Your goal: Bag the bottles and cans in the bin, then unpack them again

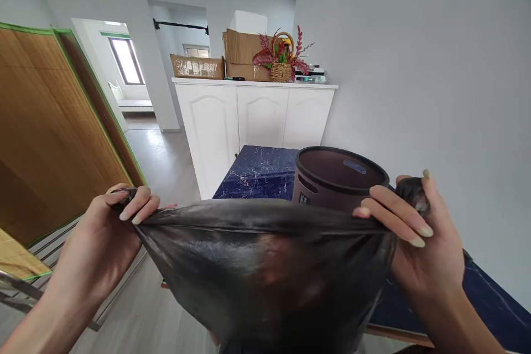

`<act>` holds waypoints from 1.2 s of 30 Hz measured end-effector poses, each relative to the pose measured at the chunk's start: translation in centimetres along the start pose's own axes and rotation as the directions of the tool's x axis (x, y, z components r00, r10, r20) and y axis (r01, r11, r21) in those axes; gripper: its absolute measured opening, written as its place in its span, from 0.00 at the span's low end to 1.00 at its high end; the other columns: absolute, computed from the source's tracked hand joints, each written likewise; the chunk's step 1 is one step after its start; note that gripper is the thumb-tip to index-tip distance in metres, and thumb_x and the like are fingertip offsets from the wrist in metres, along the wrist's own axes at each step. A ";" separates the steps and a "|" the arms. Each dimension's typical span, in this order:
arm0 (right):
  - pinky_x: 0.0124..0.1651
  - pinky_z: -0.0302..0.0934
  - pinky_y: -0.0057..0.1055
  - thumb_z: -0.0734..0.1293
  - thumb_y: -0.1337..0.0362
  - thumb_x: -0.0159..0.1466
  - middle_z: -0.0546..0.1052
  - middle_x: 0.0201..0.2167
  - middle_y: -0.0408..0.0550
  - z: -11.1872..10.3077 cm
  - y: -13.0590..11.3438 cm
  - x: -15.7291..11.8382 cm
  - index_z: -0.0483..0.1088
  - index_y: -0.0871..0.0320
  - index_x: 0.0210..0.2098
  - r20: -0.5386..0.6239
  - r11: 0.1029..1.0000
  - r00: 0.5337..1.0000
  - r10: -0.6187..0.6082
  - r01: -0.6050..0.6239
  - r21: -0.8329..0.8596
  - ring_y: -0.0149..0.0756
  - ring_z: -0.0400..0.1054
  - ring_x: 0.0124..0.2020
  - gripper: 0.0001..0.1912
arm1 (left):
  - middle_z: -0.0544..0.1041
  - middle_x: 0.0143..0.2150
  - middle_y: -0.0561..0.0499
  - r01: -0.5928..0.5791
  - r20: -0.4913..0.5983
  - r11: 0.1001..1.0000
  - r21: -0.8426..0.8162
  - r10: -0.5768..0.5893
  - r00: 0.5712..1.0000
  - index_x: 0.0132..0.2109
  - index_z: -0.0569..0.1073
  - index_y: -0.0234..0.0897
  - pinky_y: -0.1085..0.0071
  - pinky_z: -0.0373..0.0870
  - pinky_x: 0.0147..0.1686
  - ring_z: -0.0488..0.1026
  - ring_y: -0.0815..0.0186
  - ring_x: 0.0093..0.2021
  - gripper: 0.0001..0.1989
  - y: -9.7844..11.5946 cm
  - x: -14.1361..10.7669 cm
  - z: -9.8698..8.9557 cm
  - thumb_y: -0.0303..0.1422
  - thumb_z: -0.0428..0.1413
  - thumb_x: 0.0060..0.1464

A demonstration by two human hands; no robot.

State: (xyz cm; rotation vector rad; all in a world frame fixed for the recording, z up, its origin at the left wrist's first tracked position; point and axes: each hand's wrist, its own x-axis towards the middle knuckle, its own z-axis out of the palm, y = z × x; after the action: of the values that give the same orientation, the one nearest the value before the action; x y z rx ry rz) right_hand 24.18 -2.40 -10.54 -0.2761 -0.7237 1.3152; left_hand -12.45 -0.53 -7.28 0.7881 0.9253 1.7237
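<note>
A black plastic bag (265,265) is stretched wide across the lower middle, its top edge pulled nearly straight. My left hand (118,232) grips one upper corner, with a bit of the bag bunched in its fingers. At the opposite corner, my right hand (418,232) is closed on the bag, and a dark bunch of plastic shows between thumb and fingers. Just behind the bag, a dark brown bin (340,174) with a black rim and oval handle holes stands upright on a dark blue marbled table (261,171).
Beyond the table is a white cabinet (261,116) bearing cardboard boxes (199,66) and a flower basket (281,72). A brown panel with green edging (50,121) and a metal rack (20,290) stand at the left. A grey wall rises at the right.
</note>
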 end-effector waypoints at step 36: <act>0.48 0.65 0.34 0.66 0.68 0.67 0.78 0.35 0.42 6.6 8.9 0.8 0.76 0.54 0.33 0.466 0.700 0.868 0.171 0.225 -0.678 0.37 0.72 0.41 0.08 | 0.81 0.58 0.43 -0.540 0.723 0.550 0.638 -0.187 0.665 0.60 0.74 0.43 0.55 0.76 0.59 0.78 0.47 0.60 0.28 -4.0 -1.9 4.4 0.50 0.66 0.57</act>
State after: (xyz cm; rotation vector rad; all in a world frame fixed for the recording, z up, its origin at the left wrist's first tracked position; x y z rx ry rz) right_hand 13.23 -0.75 -10.39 -0.5590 -1.6997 1.0122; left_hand -6.36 -0.51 -8.76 2.1298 1.0496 0.8212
